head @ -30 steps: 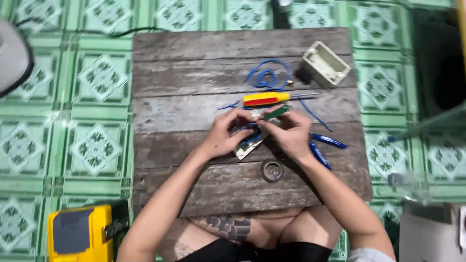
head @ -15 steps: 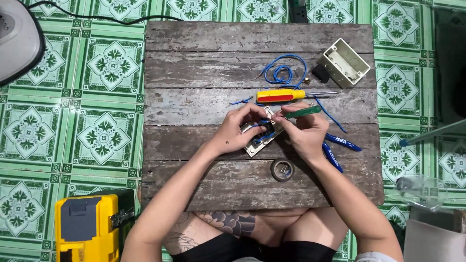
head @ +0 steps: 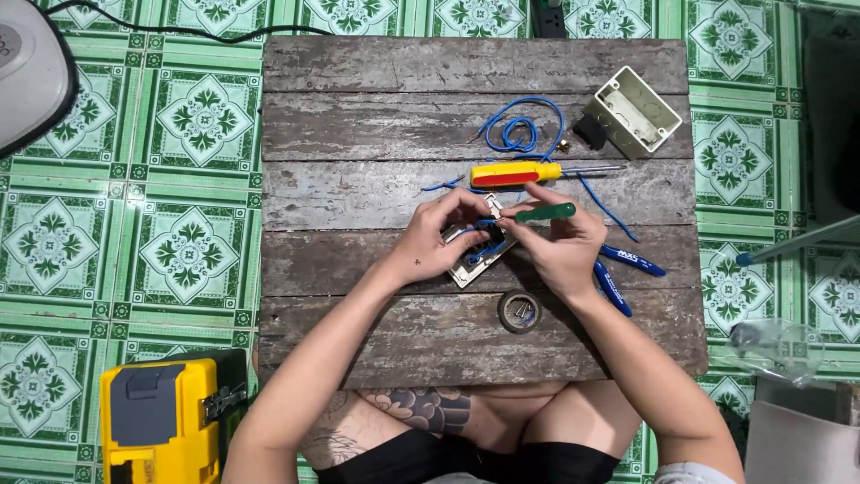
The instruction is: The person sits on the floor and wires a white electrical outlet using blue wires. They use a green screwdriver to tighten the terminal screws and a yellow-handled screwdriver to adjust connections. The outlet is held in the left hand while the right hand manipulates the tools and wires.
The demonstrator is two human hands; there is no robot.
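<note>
A white switch plate [head: 475,255] with blue wires is held against the wooden table [head: 376,188] by the left hand [head: 439,242], its grip closed around the plate's upper edge. A green-handled screwdriver [head: 545,213] is pinched in the closed grip of the right hand [head: 560,246], its tip set at the plate. Just beyond both grips a yellow-and-red screwdriver [head: 520,173] is laid; blue-handled pliers [head: 623,273] lie just right of the right hand.
</note>
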